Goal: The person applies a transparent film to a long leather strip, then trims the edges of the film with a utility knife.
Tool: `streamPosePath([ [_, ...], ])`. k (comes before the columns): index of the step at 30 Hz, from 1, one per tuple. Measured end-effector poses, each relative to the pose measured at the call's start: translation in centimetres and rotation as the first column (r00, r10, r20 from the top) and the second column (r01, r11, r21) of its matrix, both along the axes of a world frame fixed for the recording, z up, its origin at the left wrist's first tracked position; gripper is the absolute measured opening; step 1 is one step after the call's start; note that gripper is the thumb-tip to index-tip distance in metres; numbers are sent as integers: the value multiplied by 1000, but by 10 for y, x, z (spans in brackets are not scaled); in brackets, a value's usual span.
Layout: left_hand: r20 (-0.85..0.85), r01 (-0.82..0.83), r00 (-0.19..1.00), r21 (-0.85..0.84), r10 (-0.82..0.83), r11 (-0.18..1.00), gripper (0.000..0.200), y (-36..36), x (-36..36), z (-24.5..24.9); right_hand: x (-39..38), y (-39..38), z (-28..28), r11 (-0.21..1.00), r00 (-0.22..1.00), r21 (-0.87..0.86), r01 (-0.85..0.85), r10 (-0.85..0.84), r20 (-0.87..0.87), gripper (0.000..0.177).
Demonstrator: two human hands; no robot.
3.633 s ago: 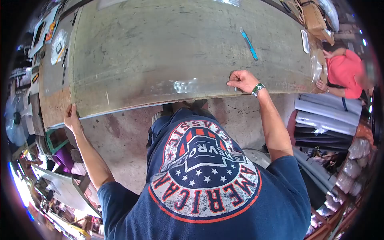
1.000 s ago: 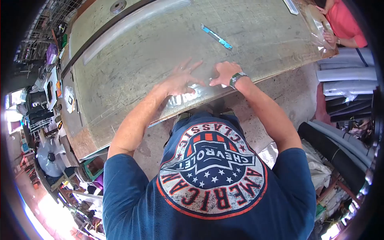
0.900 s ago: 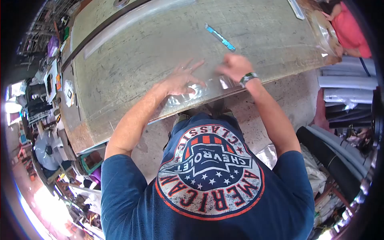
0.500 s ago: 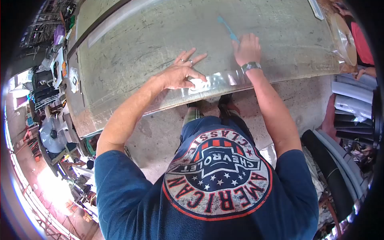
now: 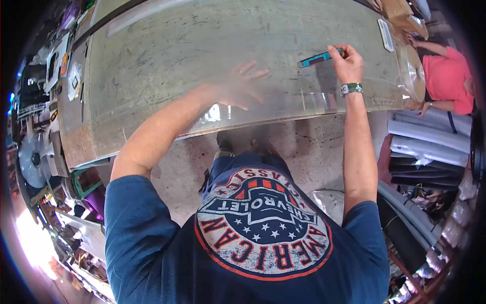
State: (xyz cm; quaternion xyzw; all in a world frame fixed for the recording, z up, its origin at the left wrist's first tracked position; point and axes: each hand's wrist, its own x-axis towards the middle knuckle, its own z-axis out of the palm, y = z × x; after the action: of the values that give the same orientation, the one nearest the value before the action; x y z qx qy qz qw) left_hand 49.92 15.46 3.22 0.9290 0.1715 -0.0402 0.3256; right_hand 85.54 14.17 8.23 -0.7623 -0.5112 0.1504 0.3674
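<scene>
My right hand point(image 5: 348, 65) grips a teal and black utility knife point(image 5: 316, 60) by one end, raised over the worktable point(image 5: 192, 48). The knife points to the left. My left hand point(image 5: 242, 83), hazy in the picture, has its fingers spread over a clear plastic sheet point(image 5: 283, 104) near the table's front edge. Light glints off the sheet along that edge.
A large roll of clear film point(image 5: 412, 73) stands at the table's right end, beside a person in a pink shirt point(image 5: 448, 76). Several wrapped rolls point(image 5: 430, 137) lie at the right. A pale ruler-like piece point(image 5: 386, 35) rests at the far right. Clutter crowds the left side.
My right hand has moved right with the knife, which has swung from pointing away to pointing left. My left hand stays near the front edge. The view has shifted right.
</scene>
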Motion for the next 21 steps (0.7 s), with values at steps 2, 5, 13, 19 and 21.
streamPosePath([
  [2,1,-6,1000,12,6,1000,52,-2,0,-5,-6,8,-16,998,999,-56,-35,35,-5,35],
  [5,11,-11,1000,30,11,999,53,0,-3,-7,-24,1,-26,934,984,-319,-160,126,-123,47],
  [13,-19,-9,1000,4,9,1000,55,0,-1,-8,-88,-143,25,979,915,-123,-163,103,-389,50],
  [19,13,4,1000,25,-4,1000,60,3,-2,-20,-183,-198,-12,947,891,17,-320,307,-334,26],
  [21,-17,2,1000,20,-2,1000,61,0,-2,-13,-190,-188,-32,935,905,43,-352,351,-241,26],
])
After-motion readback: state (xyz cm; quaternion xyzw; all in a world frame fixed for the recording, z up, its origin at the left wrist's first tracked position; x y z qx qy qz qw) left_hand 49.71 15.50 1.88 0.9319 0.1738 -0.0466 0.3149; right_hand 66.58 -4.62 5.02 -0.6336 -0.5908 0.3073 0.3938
